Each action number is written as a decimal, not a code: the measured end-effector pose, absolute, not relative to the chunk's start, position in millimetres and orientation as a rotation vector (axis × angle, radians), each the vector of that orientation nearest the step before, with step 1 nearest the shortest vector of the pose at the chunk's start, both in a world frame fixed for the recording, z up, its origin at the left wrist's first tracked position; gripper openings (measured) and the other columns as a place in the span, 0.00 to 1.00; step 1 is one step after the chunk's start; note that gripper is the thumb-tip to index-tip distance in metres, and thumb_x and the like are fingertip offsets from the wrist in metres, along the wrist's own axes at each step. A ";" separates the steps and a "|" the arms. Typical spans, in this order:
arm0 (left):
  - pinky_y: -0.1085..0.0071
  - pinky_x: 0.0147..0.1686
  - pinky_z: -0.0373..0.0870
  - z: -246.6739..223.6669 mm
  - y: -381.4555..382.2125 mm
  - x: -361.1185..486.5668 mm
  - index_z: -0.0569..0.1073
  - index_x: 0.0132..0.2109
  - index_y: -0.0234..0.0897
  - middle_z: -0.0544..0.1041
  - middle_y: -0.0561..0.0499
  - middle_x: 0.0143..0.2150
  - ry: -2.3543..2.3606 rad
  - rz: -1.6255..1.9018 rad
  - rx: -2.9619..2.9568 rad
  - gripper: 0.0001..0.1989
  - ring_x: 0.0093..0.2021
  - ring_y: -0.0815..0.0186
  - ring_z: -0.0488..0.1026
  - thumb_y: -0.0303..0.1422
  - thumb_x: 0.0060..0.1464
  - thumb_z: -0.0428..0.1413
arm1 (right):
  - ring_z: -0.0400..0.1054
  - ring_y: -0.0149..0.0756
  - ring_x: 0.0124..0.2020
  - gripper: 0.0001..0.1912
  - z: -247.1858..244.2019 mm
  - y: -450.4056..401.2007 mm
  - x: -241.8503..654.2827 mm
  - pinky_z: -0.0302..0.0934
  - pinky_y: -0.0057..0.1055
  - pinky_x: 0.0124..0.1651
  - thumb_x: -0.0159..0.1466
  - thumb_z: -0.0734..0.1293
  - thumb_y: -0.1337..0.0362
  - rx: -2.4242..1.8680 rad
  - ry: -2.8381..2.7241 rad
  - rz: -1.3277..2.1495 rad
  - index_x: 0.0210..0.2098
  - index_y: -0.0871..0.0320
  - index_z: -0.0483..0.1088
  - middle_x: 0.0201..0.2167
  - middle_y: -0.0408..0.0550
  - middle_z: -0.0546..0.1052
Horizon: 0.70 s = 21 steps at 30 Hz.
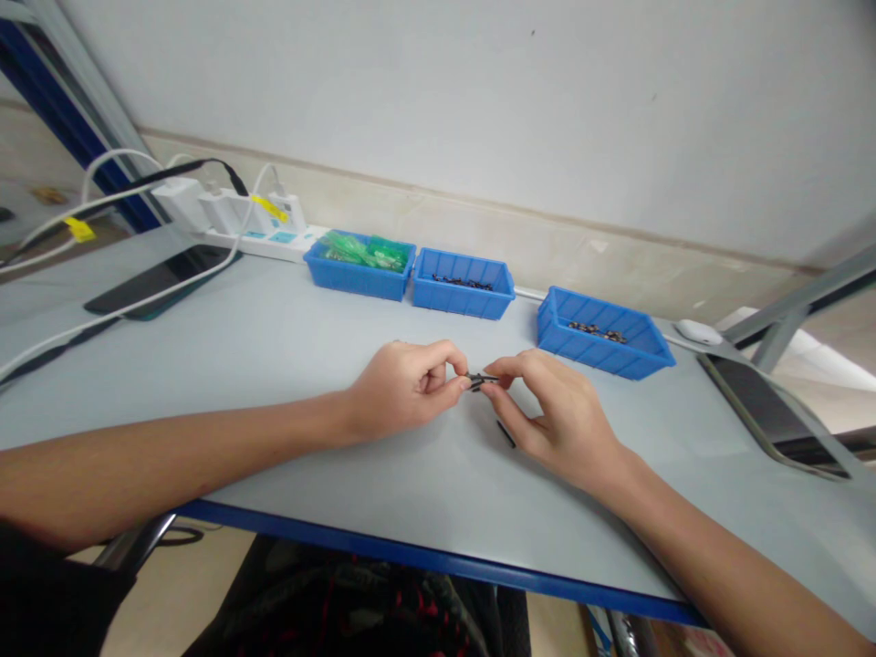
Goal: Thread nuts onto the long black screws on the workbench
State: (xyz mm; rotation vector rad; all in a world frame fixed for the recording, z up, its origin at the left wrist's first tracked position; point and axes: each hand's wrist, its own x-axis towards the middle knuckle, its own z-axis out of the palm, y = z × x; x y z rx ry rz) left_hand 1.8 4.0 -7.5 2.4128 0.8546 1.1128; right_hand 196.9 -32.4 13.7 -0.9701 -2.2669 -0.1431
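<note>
Small dark parts (482, 380) are pinched between the fingertips of both hands, above the middle of the grey table. My left hand (411, 385) grips their left end with thumb and index finger. On the other side, my right hand (551, 406) has thumb and fingers closed on the right end. Their exact shape is too small to make out. A short black strip (505, 433) lies on the table just below my right fingertips.
Behind the hands stand a blue bin with green bags (359, 266) and two blue bins with small metal parts (462, 285) (602, 335). A power strip with cables (274, 239) and a phone (161, 278) are left; another phone (770, 411) and a white mouse (698, 332) are right.
</note>
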 end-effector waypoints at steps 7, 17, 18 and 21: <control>0.79 0.23 0.59 -7.2 3.7 1.9 0.68 0.34 0.35 0.62 0.62 0.17 0.863 1.068 2.396 0.03 0.18 0.76 0.60 0.30 0.53 0.53 | 0.64 0.33 0.27 0.04 11.9 -30.2 196.9 0.57 0.29 0.31 0.64 0.58 0.70 -0.972 -2.272 -0.187 0.34 0.57 0.63 0.26 0.46 0.71; 0.80 0.24 0.60 -6.7 4.3 2.1 0.67 0.40 0.35 0.65 0.62 0.19 0.852 1.034 2.363 0.08 0.18 0.76 0.62 0.32 0.52 0.55 | 0.62 0.32 0.25 0.05 8.8 -27.1 196.9 0.55 0.28 0.29 0.65 0.57 0.67 -1.030 -2.251 -0.189 0.33 0.58 0.62 0.24 0.44 0.68; 0.80 0.24 0.60 -6.6 4.0 1.9 0.67 0.39 0.35 0.65 0.62 0.19 0.850 1.039 2.375 0.07 0.18 0.76 0.62 0.31 0.52 0.55 | 0.63 0.32 0.25 0.06 8.9 -27.1 196.6 0.55 0.28 0.29 0.65 0.57 0.67 -1.029 -2.255 -0.180 0.33 0.58 0.62 0.24 0.45 0.68; 0.80 0.24 0.60 -6.2 3.3 1.1 0.68 0.37 0.35 0.65 0.62 0.18 0.846 1.026 2.395 0.04 0.18 0.77 0.62 0.30 0.53 0.54 | 0.63 0.32 0.25 0.06 9.2 -27.8 196.5 0.56 0.28 0.29 0.65 0.57 0.67 -1.028 -2.262 -0.127 0.32 0.58 0.63 0.24 0.45 0.69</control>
